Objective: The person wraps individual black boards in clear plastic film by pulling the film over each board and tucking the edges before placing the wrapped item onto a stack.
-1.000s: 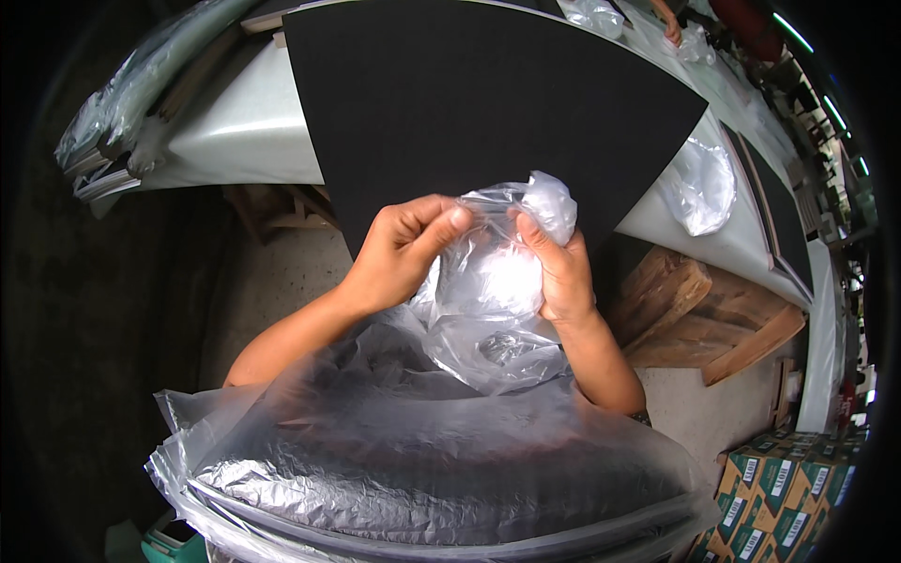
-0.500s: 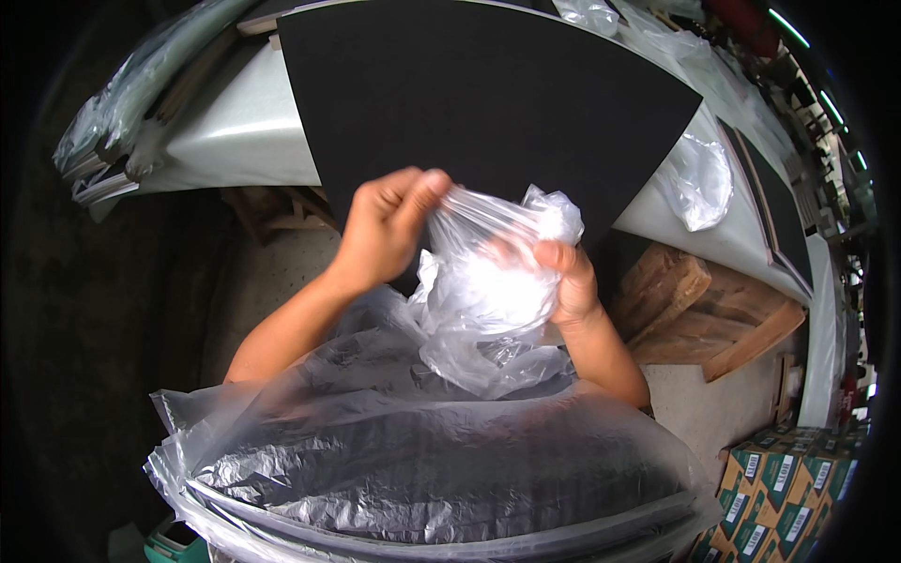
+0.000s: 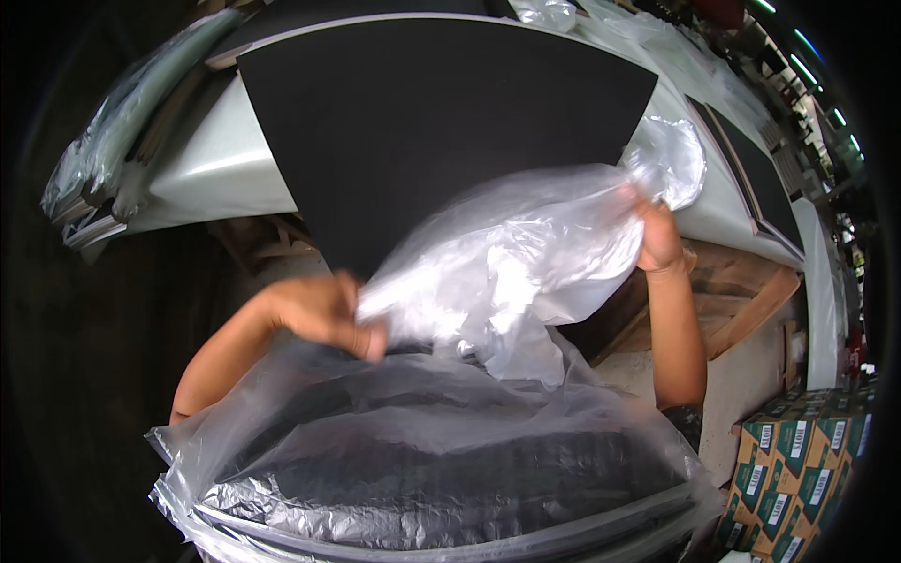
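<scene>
A clear plastic bag is stretched between my two hands, wrinkled and shiny. My left hand grips its lower left end and is smeared by motion. My right hand pinches the upper right end, close to another crumpled piece of clear plastic. Beyond the bag lies a flat black board, partly covered by it. Nearest to me is a large clear plastic sheet or bag over something dark; both forearms reach out past its far side.
The black board rests on a pale, plastic-covered surface. Below that surface at the right is a wooden pallet. Stacked brown and green cartons stand at the lower right. Bundled sheets in plastic lie at the far left.
My hands have spread apart, pulling the bunched bag out long. The left hand moved down and left, the right hand up and right.
</scene>
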Tool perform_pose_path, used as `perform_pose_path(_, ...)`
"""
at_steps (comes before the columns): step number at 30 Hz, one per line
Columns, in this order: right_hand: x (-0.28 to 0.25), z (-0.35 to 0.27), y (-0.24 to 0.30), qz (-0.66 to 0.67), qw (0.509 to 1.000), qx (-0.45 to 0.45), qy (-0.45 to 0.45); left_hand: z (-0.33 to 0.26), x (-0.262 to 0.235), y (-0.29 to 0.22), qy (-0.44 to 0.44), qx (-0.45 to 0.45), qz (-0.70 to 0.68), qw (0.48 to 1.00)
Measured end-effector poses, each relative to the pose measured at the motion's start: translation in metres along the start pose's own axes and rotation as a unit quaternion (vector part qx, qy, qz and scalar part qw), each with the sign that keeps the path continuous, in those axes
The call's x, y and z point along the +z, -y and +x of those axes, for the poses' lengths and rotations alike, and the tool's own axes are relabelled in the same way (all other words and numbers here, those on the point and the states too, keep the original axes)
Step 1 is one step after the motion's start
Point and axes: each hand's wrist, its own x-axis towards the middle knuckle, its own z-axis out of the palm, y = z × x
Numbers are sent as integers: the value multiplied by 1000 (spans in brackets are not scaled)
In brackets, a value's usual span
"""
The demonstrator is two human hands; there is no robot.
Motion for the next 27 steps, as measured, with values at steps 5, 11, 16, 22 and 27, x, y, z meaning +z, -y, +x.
perform_pose_path(5,-27,-5,-14,-123,968,55,212,-24,-25,38,-325,106,-590,732)
perform_pose_path(11,-25,6,-13,201,978,14,-45,-16,31,69,-17,66,-334,940)
perform_pose_path(16,-20,-9,-20,-185,964,80,174,-32,-38,44,-457,213,-754,420)
perform_pose_path(22,11,-7,-44,422,798,-133,409,7,59,85,-145,-58,-796,585)
perform_pose_path(27,17,-19,-23,273,917,-292,-4,-21,39,62,-119,299,-693,646)
